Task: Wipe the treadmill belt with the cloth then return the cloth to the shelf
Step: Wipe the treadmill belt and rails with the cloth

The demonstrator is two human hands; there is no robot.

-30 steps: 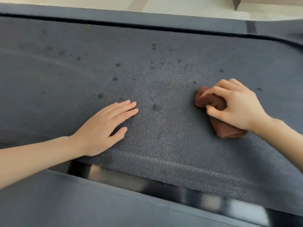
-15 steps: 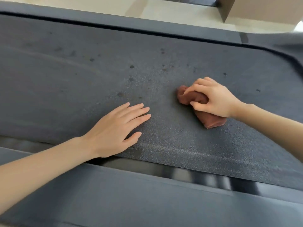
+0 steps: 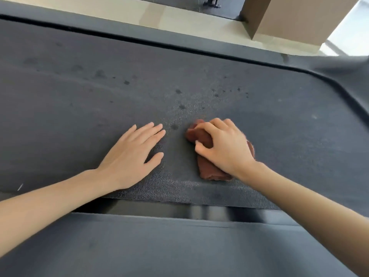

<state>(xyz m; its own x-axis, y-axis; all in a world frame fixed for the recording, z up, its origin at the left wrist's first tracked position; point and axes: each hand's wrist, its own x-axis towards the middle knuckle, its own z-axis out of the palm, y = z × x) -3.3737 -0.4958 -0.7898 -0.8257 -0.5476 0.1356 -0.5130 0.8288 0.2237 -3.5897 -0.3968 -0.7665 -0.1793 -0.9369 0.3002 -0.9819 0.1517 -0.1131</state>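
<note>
The dark grey textured treadmill belt fills the middle of the head view, with several dark spots on it. A bunched reddish-brown cloth lies on the belt near its front edge. My right hand grips the cloth with curled fingers and presses it onto the belt. Just to the left, my left hand rests flat on the belt with straight fingers, a small gap from the cloth.
A smooth grey side rail runs along the near edge, and another rail along the far edge. Beyond lie a pale floor and a brown column at the upper right.
My right hand has slid the cloth leftward across the belt toward my left hand. The left hand stays flat on the belt. The view has shifted.
</note>
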